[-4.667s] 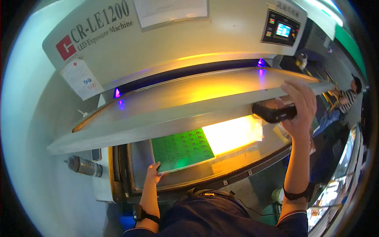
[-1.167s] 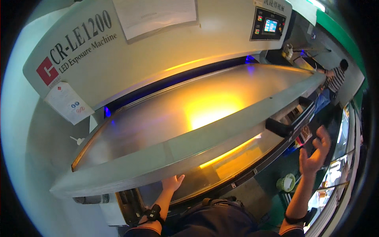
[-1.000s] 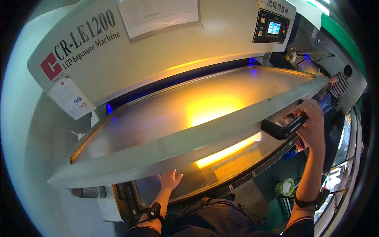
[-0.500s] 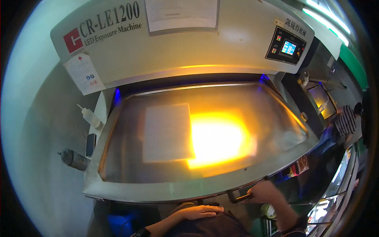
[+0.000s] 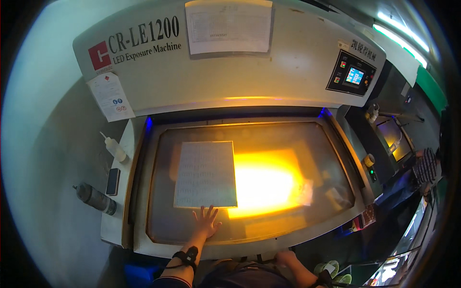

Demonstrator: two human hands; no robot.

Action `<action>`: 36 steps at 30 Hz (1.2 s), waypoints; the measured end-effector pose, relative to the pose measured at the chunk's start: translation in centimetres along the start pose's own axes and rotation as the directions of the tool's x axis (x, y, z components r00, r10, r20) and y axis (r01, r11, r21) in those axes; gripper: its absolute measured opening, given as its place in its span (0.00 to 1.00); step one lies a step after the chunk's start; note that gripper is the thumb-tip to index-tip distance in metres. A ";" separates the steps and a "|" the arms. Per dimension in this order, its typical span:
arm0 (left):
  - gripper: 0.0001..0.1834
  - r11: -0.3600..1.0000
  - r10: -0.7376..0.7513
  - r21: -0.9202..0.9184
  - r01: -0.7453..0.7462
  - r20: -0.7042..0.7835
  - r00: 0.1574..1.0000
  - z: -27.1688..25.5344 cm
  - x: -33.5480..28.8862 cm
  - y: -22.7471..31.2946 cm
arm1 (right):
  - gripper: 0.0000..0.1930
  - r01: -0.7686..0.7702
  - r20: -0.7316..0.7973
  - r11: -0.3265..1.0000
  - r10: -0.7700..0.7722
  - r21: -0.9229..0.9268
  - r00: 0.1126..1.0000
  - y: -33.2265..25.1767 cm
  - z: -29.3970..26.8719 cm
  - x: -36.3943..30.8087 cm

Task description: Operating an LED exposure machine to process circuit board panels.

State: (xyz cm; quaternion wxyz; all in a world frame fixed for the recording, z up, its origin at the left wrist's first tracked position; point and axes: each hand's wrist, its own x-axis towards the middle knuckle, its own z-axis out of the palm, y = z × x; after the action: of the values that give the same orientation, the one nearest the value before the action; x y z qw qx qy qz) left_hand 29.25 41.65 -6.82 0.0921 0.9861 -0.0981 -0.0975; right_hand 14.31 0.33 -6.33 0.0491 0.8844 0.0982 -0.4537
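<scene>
My left hand [image 5: 206, 224] lies with fingers spread on the clear cover of the exposure machine's bed [image 5: 187, 230]. Its fingertips reach the lower edge of a pale rectangular sheet [image 5: 205, 175], which shows fine rows of markings under the cover. My right hand [image 5: 286, 259] is at the front edge of the framed cover, right of my body. Its fingers are hidden or too indistinct to tell whether they grip anything. Bright yellow light [image 5: 264, 182] glares right of the sheet.
A squeeze bottle [image 5: 115, 149], a phone [image 5: 113, 181] and a dark grey bottle [image 5: 97, 198] stand or lie along the left ledge. The machine's hood [image 5: 230, 79] carries a control panel [image 5: 353, 72]. A roll of tape [image 5: 369, 160] sits right; beyond, a person in stripes [image 5: 425, 165].
My left hand has moved from my body forward onto the cover. The framed cover has dropped at its front, and the sheet looks sharper. My right hand has shifted left and down from the handle's earlier place.
</scene>
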 end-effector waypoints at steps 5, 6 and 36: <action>0.40 1.000 0.017 0.021 -0.015 -0.118 0.993 -0.6 -0.4 1.0 | 0.17 -0.006 0.027 1.000 0.005 0.015 1.000 -0.1 -0.4 -0.2; 0.40 1.000 0.016 0.019 -0.014 -0.106 0.994 -0.4 -0.5 0.6 | 0.17 -0.021 0.007 0.999 0.021 0.037 1.000 -0.5 -0.8 -0.6; 0.68 0.943 -0.295 -0.076 0.324 0.261 0.919 -1.7 0.2 8.2 | 0.15 0.515 -0.708 0.757 -0.101 0.401 0.699 -0.7 0.0 -7.6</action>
State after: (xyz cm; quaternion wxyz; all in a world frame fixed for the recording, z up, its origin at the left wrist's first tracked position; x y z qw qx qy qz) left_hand 28.36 34.01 -3.57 0.1207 0.9622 0.0546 -0.2379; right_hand 9.84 0.00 -0.12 -0.3370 0.9247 0.1226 -0.1280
